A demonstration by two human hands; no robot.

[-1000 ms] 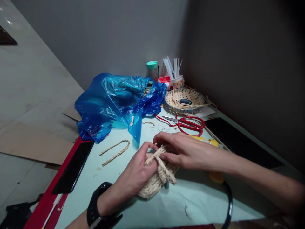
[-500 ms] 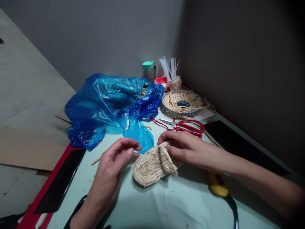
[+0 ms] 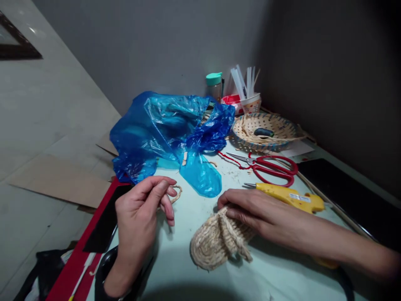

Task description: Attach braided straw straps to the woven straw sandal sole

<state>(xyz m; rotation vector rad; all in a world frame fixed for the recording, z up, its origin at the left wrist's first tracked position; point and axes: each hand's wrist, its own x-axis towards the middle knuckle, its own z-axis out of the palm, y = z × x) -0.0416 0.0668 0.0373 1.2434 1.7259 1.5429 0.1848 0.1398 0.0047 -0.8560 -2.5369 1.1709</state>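
Observation:
A small woven straw slipper (image 3: 208, 246), with a braided strap across it, lies on the pale green table. My right hand (image 3: 247, 209) is closed on its far part, fingers over the upper edge and thumb against the strap; that end of the slipper is hidden under the hand. To the left, raised above the table, my left hand (image 3: 145, 202) pinches a thin straw cord (image 3: 179, 193), which loops out beyond the fingertips. Just behind my right wrist lies a yellow glue gun (image 3: 288, 196), its nozzle pointing left. Red-handled scissors (image 3: 275, 169) lie partly spread behind it.
A crumpled blue plastic bag (image 3: 169, 125) fills the back left. At the back right stand a woven basket (image 3: 241, 140) holding straw strands and a dark spool, a cup (image 3: 252, 104) of glue sticks and a jar (image 3: 214, 85). A black panel (image 3: 354, 192) lies at right.
The view has shifted, so things on the table sit further right. My left hand now has a cord loop showing at its fingertips. The glue gun's body has come into sight behind my right arm.

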